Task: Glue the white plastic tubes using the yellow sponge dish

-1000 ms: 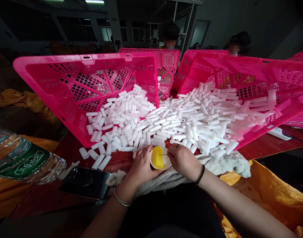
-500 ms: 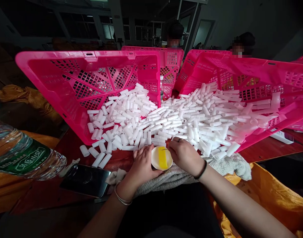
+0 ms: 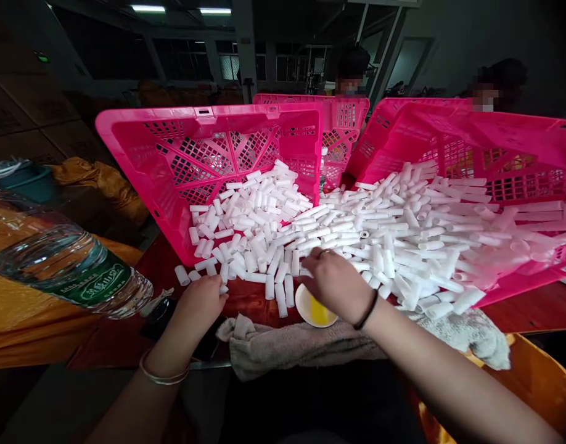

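My left hand (image 3: 200,303) is closed at the near left of the pile, with the end of a white plastic tube (image 3: 224,289) showing at its fingertips. My right hand (image 3: 337,285) reaches over a small round white dish (image 3: 304,306), fingers bent and thumb apart from the index finger. Its tips are close to loose white tubes (image 3: 283,290), and I make out nothing in them. A flat yellow piece (image 3: 318,312) sits in the dish, partly hidden by the hand.
Two pink baskets (image 3: 209,112) (image 3: 505,132) lie tipped with tubes spilling out. A grey towel (image 3: 301,348) lies along the table's near edge. A large water bottle (image 3: 98,277) stands left, beside a partly covered phone (image 3: 206,345). Two people sit beyond the baskets.
My left hand has let go of the dish and moved left to the loose tubes. My right hand has shifted from the yellow piece towards the pile. The view has turned left.
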The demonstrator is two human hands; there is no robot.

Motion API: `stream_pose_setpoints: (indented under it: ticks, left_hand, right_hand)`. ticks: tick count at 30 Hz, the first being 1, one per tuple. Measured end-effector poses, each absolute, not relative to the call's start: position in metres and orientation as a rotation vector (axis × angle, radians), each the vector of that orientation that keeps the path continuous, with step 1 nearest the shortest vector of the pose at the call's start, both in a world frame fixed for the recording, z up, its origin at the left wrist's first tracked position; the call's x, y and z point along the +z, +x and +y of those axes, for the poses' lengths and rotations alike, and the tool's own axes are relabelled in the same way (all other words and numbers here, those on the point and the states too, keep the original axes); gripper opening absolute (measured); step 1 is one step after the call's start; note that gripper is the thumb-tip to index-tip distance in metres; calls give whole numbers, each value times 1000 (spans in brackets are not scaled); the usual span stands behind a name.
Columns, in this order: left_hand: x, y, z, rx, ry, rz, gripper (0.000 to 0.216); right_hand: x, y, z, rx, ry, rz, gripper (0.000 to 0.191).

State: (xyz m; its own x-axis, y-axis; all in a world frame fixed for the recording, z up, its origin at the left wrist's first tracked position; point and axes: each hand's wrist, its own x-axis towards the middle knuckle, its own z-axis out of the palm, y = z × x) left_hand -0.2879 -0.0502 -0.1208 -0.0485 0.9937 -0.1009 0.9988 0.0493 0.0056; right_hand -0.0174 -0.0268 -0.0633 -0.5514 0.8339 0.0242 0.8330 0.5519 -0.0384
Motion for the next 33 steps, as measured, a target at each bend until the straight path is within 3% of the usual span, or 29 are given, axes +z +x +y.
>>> stream_pose_setpoints:
  ticks: [3, 7, 13, 18, 22, 29, 33]
  left_hand:
    - [-130, -284, -50, -108, 2106, 2191, 13]
    - [-127, -271, -52, -51, 2137, 2158, 22]
    - [-122, -274, -72, 654, 2093, 1879, 34]
    - [-120, -265, -97, 735, 2064, 1684, 25]
    - [-131, -225, -91, 662, 2200, 1437, 14]
    - [-159, -167, -53, 683, 2322, 1310, 75]
    - [-162, -163, -49, 660, 2315, 1327, 86]
  right_hand:
    - [-83, -46, -35, 82, -1076, -2974, 18]
    - [-116, -79, -31, 54, -935, -3079, 24]
    - [-103, -45, -48, 109, -731, -2838, 27]
    - [-100, 54, -85, 590, -909, -2358, 31]
    - [-130, 98, -84, 656, -1118, -2151, 32]
    - [-164, 71, -59, 439, -1100, -2086, 30]
    - [-175, 64, -51, 301, -1036, -2092, 25]
